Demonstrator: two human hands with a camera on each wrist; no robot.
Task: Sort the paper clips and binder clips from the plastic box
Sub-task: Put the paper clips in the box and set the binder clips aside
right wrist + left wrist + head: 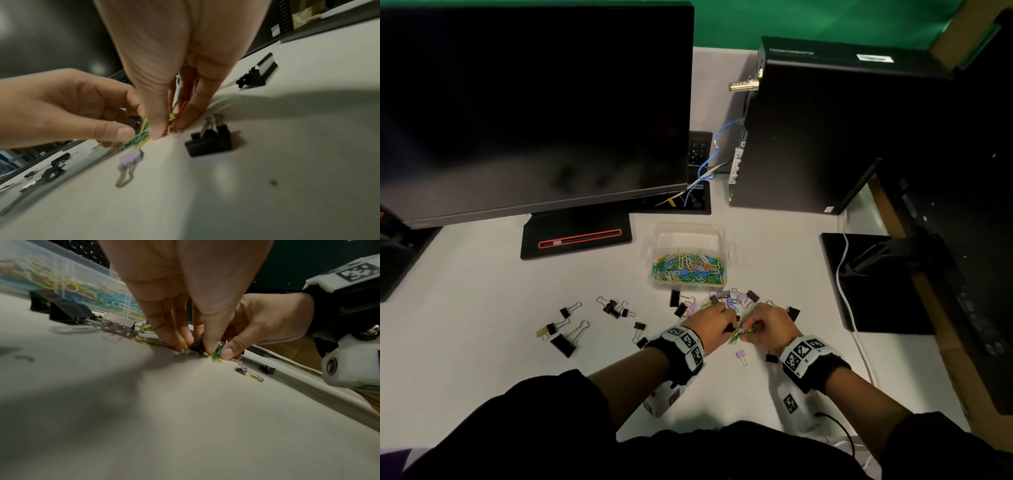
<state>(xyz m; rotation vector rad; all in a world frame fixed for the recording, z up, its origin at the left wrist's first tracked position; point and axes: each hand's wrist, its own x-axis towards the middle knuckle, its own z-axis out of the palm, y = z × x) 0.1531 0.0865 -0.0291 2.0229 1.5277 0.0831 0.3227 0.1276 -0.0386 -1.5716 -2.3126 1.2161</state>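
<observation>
Between the two pinching hands, just above the table (482, 359), a tangle of green and yellow paper clips (740, 333) is grasped from both sides: the left hand (710, 323) pinches it along with a small black binder clip (131, 122), the right hand (768, 323) nips its other end. The plastic box (688, 236) sits beyond the grip, holding the remaining paper clips. Risk, as judged: interlocked clips may part suddenly under pull and scatter among the loose binder clips (565, 344) nearby, mixing the sorts
</observation>
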